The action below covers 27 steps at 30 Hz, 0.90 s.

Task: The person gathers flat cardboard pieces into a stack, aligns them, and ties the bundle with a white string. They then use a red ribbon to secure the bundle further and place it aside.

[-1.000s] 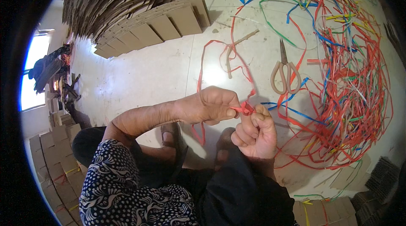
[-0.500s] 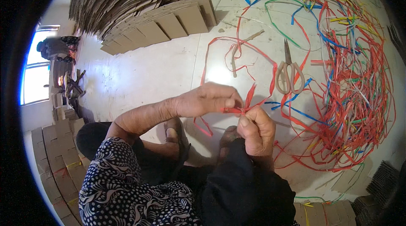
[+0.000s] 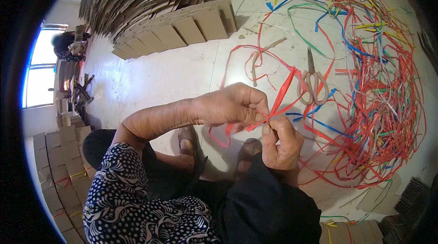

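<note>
Both my hands meet above the floor, pinching one red plastic strap (image 3: 284, 90) where its strands cross. My left hand (image 3: 235, 104) is closed on the strap, its fingers curled, and a short piece hangs below them. Against it, my right hand (image 3: 282, 143) grips the strap between thumb and forefinger. From the crossing, red strands fan up and to the right; whether they are knotted there I cannot tell. On the floor just beyond my right hand lies a pair of scissors (image 3: 312, 79) with pale handles, its dark blades pointing away from me.
A large tangled heap of red, blue, yellow and green straps (image 3: 383, 107) covers the right. Flat cardboard pieces (image 3: 182, 29) stand stacked at the far left. Bundled cardboard (image 3: 59, 162) is piled at the near left. Another person (image 3: 68, 45) crouches by the window.
The strands rising from my fingers now look longer and wider, reaching toward the scissors. My left hand has moved slightly right, my right hand slightly down and right. Both still pinch the strap.
</note>
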Motion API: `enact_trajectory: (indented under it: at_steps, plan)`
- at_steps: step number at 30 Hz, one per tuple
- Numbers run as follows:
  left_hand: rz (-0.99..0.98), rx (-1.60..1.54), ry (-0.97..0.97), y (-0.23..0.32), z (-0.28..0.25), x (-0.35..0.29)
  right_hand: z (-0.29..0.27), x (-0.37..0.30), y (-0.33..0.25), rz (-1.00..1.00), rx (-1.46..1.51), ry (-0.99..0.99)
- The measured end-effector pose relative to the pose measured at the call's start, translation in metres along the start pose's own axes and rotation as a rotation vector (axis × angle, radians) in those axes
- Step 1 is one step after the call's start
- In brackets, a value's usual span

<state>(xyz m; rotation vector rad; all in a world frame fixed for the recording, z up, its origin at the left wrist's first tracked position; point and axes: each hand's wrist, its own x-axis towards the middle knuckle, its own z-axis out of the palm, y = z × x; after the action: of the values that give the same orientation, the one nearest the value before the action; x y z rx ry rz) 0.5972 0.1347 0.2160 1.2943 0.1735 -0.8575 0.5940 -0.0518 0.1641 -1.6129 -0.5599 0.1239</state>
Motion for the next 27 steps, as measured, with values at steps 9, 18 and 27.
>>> enact_trajectory:
  at_steps: [9, 18, 27]
  plan:
    - [0.257, 0.432, 0.083, 0.0, 0.012, -0.001, -0.004, -0.006, -0.001, -0.035, -0.021, 0.019]
    - [0.432, 0.551, 0.047, 0.001, 0.01, 0.0, -0.006, -0.007, -0.002, -0.025, -0.021, 0.029]
    - [0.273, 0.606, 0.066, 0.012, 0.015, 0.003, -0.007, -0.008, 0.002, -0.053, -0.051, 0.014]
